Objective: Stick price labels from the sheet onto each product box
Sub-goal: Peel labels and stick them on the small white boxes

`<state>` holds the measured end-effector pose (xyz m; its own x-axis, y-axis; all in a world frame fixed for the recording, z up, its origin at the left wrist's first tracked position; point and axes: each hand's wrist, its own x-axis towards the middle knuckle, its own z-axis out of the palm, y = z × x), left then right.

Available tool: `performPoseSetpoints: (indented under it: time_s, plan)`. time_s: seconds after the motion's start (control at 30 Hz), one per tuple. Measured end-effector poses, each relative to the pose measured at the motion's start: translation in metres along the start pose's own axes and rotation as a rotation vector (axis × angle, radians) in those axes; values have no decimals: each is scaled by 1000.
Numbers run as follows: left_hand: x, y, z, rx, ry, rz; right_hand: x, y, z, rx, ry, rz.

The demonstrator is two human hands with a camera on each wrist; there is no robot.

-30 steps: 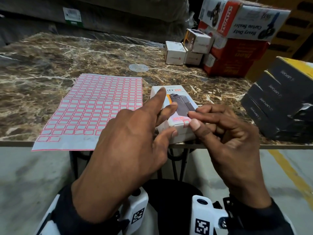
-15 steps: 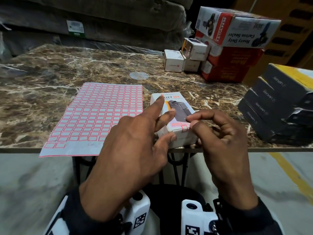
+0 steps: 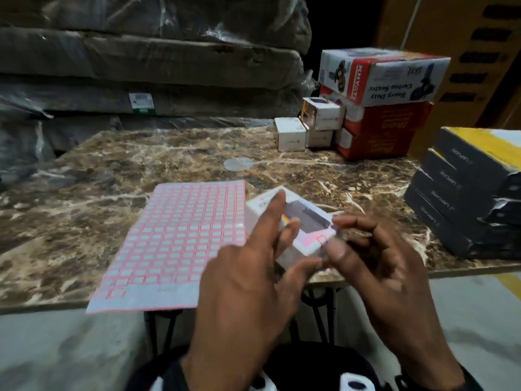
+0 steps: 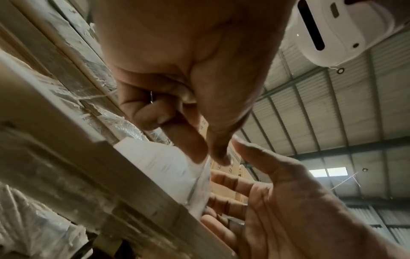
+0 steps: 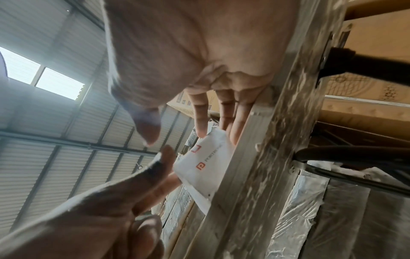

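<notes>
Product box [image 3: 293, 221], long axis running away, is gripped by left hand [image 3: 253, 277]; right hand [image 3: 375, 263] fingers [image 3: 337, 251], loosely curled, lie just right of its labelled near corner.

Dark sleeves [image 3: 180, 373] at both wrists; white wrist-camera housing [image 4: 332, 26] with black slot.

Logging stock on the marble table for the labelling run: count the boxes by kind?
White box in hand: 1
Small white boxes at back: 3
Red-and-white cartons: 2
Dark flat boxes: 4 visible
Total: 10
</notes>
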<state>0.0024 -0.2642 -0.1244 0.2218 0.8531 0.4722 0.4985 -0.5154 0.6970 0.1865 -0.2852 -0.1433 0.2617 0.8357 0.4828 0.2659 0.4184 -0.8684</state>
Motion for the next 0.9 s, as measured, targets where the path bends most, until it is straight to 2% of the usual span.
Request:
performPoseSetpoints:
  time_s: [0.07,0.17,0.3,0.47,0.57,0.67,0.8,0.9]
  plan:
    - [-1,-1,4,-130,14,33,0,1,-2,-30,-44,-44]
    - [2,-3,-3,-299,37,-8,9,4,2,-147,-40,-55]
    - [9,-16,-27,-305,204,-40,16,3,5,-214,-32,-26]
    - [5,-37,-52,-208,304,-62,20,-7,-9,-40,-144,99]
    - [-3,-38,-58,-142,240,-17,26,-19,-18,29,-206,153]
    - [-8,-31,-60,-111,82,1,32,-27,-25,57,-227,236]
    - [-12,-17,-60,-103,-104,94,41,-42,-32,72,-242,310]
    - [-15,-7,-55,-121,-103,124,46,-58,-33,56,-209,386]
